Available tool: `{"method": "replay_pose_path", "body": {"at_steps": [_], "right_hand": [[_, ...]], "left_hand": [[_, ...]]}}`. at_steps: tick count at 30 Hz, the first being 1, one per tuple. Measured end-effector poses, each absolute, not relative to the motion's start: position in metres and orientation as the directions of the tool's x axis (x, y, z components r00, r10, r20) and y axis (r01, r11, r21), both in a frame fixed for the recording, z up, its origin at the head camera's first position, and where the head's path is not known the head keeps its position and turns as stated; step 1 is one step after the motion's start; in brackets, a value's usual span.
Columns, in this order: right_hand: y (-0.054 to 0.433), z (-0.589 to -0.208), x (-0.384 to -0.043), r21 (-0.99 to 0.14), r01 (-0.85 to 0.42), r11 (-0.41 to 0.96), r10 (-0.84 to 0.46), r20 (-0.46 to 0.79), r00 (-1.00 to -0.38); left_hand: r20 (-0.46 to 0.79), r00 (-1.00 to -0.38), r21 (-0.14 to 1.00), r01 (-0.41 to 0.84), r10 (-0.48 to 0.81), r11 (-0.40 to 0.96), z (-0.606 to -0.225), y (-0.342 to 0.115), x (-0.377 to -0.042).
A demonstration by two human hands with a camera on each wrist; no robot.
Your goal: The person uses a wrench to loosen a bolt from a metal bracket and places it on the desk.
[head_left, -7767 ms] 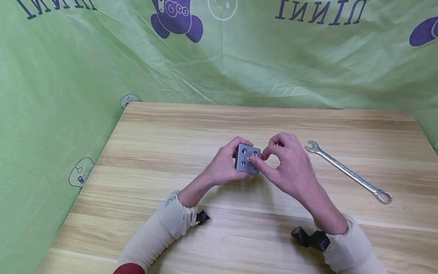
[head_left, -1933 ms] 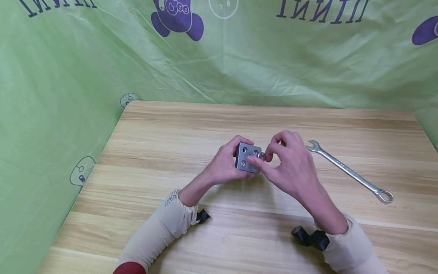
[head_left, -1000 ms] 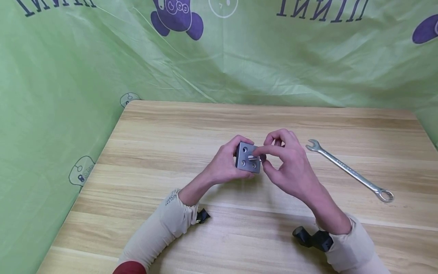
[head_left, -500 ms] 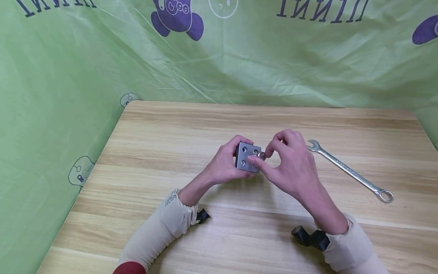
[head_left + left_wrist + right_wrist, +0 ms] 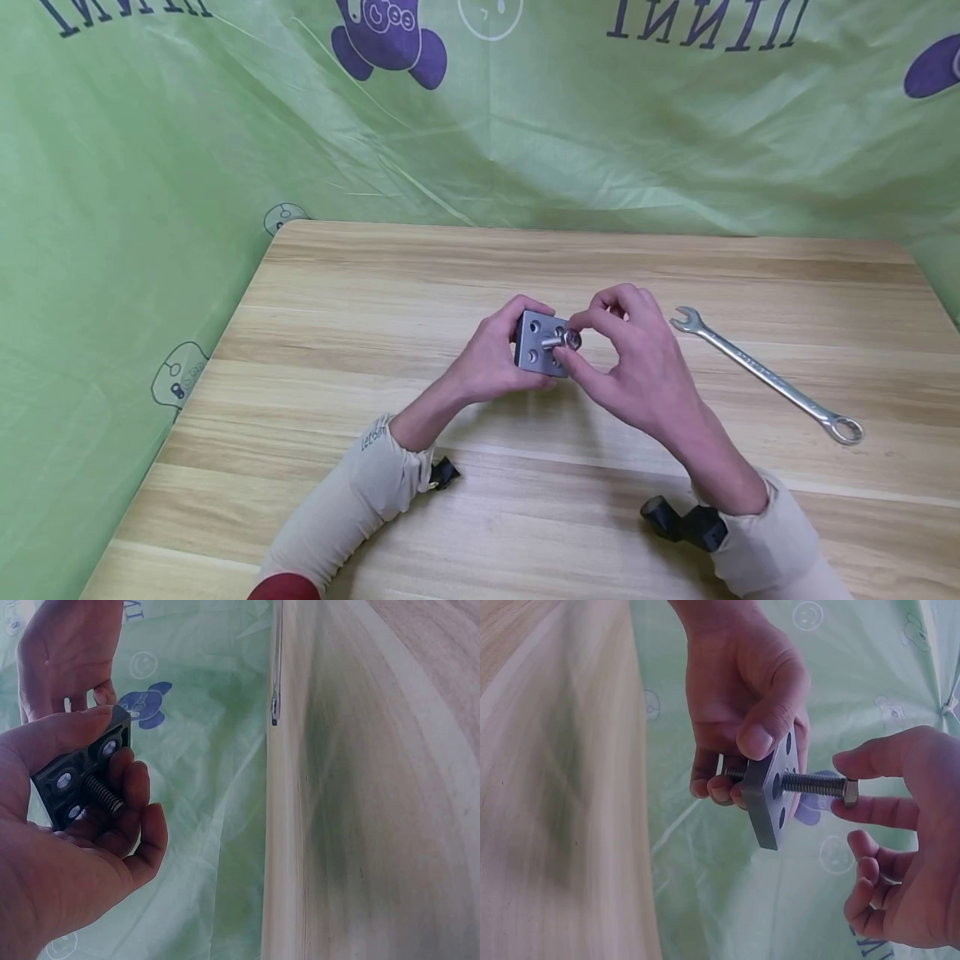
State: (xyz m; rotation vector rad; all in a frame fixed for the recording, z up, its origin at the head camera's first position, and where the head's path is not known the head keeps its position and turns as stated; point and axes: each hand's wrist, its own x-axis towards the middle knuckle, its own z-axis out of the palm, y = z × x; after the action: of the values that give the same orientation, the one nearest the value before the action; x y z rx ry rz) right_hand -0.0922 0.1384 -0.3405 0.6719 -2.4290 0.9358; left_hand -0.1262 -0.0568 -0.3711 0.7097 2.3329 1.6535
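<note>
My left hand (image 5: 491, 358) grips a small square grey metal block (image 5: 527, 342) by its edges, above the table. The block has a hole near each corner, and a hex bolt (image 5: 572, 339) runs through its middle. In the right wrist view much of the bolt's threaded shank (image 5: 814, 784) stands out on the head side. Its threaded end (image 5: 105, 796) pokes out of the back in the left wrist view, by my left fingers. With finger and thumb on opposite sides, my right hand (image 5: 648, 367) pinches the bolt head; its other fingers are curled, holding nothing.
A combination wrench (image 5: 765, 379) lies slanted on the wooden table (image 5: 360, 283), right of my right hand. Behind and to the left hangs a green printed curtain (image 5: 600, 150). Dark wrist devices (image 5: 684, 523) jut from both sleeves.
My right index finger and thumb have been shifting back and forth over the bolt head; just before, the thumb lay across the shank, which now shows. The left hand and block stay nearly still.
</note>
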Motion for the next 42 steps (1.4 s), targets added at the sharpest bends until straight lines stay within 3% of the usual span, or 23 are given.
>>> {"method": "replay_pose_path", "body": {"at_steps": [15, 20, 28, 42], "right_hand": [[0.1404, -0.3403, -0.0958, -0.466, -0.711, 0.527, -0.347, 0.645, -0.680], [0.1412, -0.3397, -0.0937, -0.485, -0.643, 0.592, -0.339, 0.574, -0.745], [0.1371, -0.3384, -0.0891, -0.455, -0.449, 0.769, -0.214, 0.480, -0.851], [0.1360, -0.3394, -0.0889, -0.499, -0.483, 0.720, -0.220, 0.496, -0.840]], "left_hand": [[0.103, -0.867, 0.927, 0.262, 0.487, 0.269, -0.3712, -0.0552, -0.1254], [0.109, -0.865, 0.925, 0.268, 0.489, 0.268, -0.3711, -0.0554, -0.1256], [0.116, -0.862, 0.921, 0.279, 0.493, 0.271, -0.3716, -0.0571, -0.1260], [0.110, -0.865, 0.920, 0.276, 0.490, 0.280, -0.3726, -0.0558, -0.1268]]}}
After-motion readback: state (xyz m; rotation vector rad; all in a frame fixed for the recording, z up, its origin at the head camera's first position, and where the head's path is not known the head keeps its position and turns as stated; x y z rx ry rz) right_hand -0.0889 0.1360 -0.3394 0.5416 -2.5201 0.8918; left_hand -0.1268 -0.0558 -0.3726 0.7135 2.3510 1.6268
